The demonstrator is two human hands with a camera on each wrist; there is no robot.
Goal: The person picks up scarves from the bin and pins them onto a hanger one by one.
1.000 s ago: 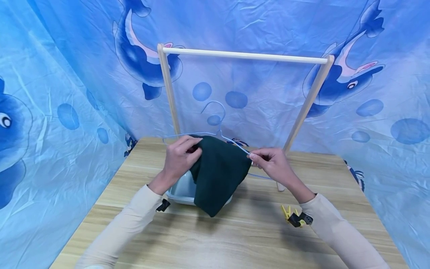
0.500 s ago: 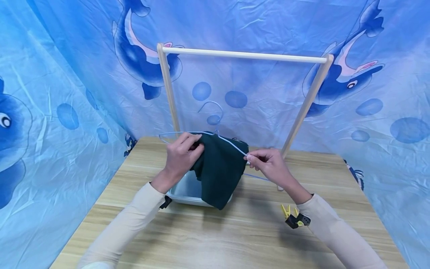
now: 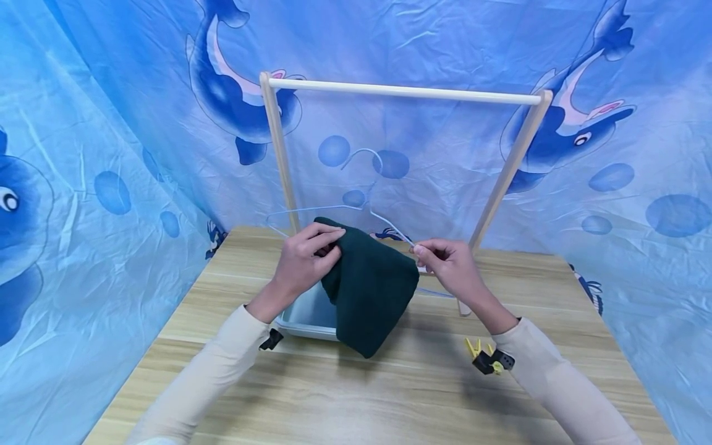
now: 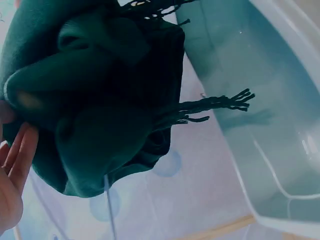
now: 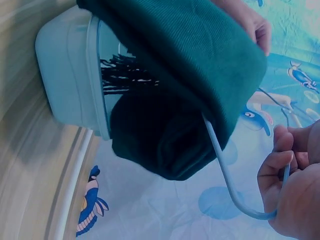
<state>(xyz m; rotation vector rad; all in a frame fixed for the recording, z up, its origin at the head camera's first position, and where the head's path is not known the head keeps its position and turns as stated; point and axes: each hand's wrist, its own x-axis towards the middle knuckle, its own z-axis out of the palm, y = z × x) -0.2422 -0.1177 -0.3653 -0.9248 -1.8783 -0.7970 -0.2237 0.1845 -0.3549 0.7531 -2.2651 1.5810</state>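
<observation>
A dark green fringed scarf (image 3: 372,287) hangs folded, its tassels (image 4: 215,105) dangling toward the plastic bin (image 3: 308,315). My left hand (image 3: 305,259) pinches the scarf's upper left edge between thumb and fingers. In my right hand (image 3: 447,262), thumb and fingertips grip a light blue wire hanger (image 3: 392,227) near its right corner. The hanger's hook (image 3: 364,151) points up, and its left shoulder passes behind the left hand. The right wrist view shows the hanger's lower bar (image 5: 220,150) running into the scarf's fold. Part of the bin is hidden behind the scarf.
A wooden rack with a white top bar (image 3: 403,91) stands at the back of the wooden table (image 3: 361,402). Yellow clothespins (image 3: 474,348) lie by the right wrist. A blue dolphin-print curtain (image 3: 456,37) encloses the table.
The hanger dipped a little and shifted left, then rose to the right, its hook now higher. The scarf followed, swinging right, and the left hand moved slightly right with it.
</observation>
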